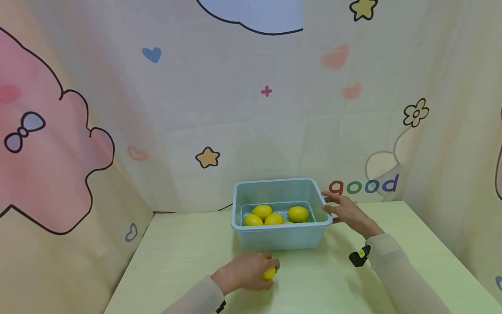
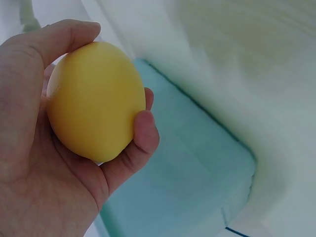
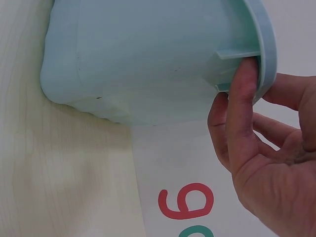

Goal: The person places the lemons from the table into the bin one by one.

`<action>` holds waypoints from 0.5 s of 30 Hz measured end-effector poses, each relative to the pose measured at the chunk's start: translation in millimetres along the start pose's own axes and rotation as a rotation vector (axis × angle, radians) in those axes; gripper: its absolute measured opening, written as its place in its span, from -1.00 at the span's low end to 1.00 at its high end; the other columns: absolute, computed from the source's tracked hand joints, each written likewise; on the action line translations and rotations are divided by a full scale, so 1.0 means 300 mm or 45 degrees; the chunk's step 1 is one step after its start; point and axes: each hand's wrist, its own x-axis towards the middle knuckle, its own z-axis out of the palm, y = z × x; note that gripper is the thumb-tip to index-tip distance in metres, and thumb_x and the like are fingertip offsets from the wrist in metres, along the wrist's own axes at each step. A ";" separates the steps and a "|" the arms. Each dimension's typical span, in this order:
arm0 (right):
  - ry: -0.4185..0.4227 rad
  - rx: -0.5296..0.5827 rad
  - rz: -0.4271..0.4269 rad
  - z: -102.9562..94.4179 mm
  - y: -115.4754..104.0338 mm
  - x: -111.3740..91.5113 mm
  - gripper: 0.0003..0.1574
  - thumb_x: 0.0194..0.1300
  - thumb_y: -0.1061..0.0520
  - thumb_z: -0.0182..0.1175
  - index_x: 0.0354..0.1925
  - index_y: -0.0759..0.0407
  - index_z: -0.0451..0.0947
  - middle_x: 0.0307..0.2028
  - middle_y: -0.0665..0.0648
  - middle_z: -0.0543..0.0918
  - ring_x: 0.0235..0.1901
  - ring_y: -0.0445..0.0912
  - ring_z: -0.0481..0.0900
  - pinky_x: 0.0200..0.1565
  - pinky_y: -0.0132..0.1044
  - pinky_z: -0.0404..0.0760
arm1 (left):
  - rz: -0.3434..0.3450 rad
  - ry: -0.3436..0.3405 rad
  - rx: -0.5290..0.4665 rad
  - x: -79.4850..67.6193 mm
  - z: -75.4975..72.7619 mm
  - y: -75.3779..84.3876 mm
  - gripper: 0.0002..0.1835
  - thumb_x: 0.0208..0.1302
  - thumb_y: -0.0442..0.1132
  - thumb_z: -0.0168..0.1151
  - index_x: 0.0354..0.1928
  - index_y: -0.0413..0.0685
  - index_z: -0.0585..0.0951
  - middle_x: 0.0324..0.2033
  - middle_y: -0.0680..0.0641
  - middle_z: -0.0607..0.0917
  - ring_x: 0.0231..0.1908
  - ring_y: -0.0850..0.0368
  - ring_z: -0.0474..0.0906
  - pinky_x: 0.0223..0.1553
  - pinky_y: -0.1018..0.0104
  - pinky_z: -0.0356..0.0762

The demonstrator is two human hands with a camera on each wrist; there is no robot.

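My left hand (image 1: 251,268) grips a yellow lemon (image 2: 96,101) just in front of the light blue plastic bin (image 1: 280,239). In the left wrist view, the thumb curls over one side of the lemon and fingertips hold the other. My right hand (image 1: 351,213) is at the bin's right end. In the right wrist view, its fingers (image 3: 243,113) hook under the rim, with another digit on the rim's outer side, so the rim is held between them. Inside the bin lie several lemons (image 1: 262,212), one partly hidden by the front wall.
The bin stands on a pale wooden table (image 1: 176,253), toward its back edge. Behind it hangs a printed curtain (image 1: 243,122), with more curtain at the left and right sides. A small black device (image 1: 358,257) sits on the right wrist.
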 end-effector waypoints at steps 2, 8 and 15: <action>0.001 -0.003 -0.001 -0.001 0.003 0.002 -0.13 0.43 0.07 0.11 0.54 0.15 -0.03 0.46 0.39 0.16 0.26 0.31 0.41 0.00 -0.02 0.71 | 0.006 0.014 0.006 0.000 -0.012 0.000 -0.70 0.21 0.06 0.32 -0.04 0.30 0.55 -0.34 0.19 0.52 -0.43 0.34 0.34 -0.41 0.52 0.35; -0.002 -0.007 0.000 -0.003 0.008 0.005 -0.13 0.42 0.06 0.12 0.54 0.13 -0.02 0.45 0.40 0.18 0.26 0.31 0.42 0.01 -0.01 0.70 | 0.024 0.059 0.026 -0.002 -0.050 0.005 -0.65 0.21 0.07 0.31 0.02 0.25 0.57 -0.31 0.18 0.54 -0.42 0.33 0.34 -0.40 0.54 0.36; -0.004 -0.012 -0.008 -0.003 0.013 0.008 -0.12 0.42 0.05 0.12 0.54 0.13 -0.02 0.44 0.40 0.19 0.26 0.31 0.42 0.00 -0.01 0.70 | 0.008 0.102 0.020 -0.010 -0.093 0.001 -0.62 0.23 0.07 0.30 0.07 0.24 0.58 -0.28 0.19 0.54 -0.42 0.33 0.36 -0.43 0.54 0.34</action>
